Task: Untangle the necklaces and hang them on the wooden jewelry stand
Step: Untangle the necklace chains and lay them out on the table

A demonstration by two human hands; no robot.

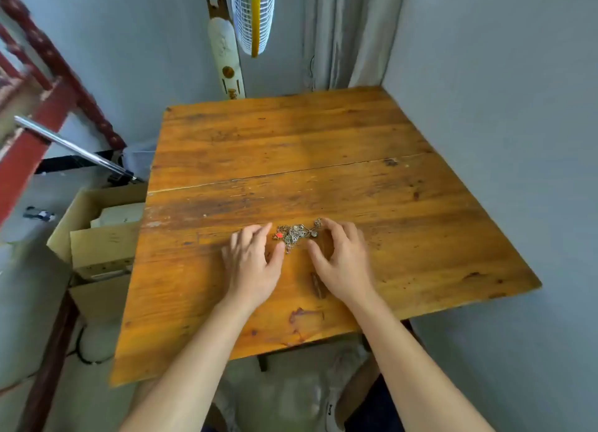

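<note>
A small knotted heap of thin silver-coloured chain necklaces (296,234), with a red bead (277,235) at its left edge and a small round pendant (313,234) toward its right, lies on the worn orange-brown wooden table (291,146). It sits toward the near edge, directly between the person's two hands. Chains this fine look feather-light and limp. They would likely slide on the boards and snag or kink if pulled hard, so I judge the safest hold to be a light pinch on a free loop or a pendant at the heap's rim, teasing outward rather than tugging the middle. The left hand (252,260) sits just left of the heap, fingers spread and gently curved, forefinger tip beside the red bead, thumb just below the heap; it grips nothing. The right hand (339,260) mirrors it on the other side, equally loose and spread. Its forefinger reaches toward a stray loop (318,221) at the upper right, though I cannot tell whether it touches the chain. No wooden jewelry stand shows anywhere in view.
</note>
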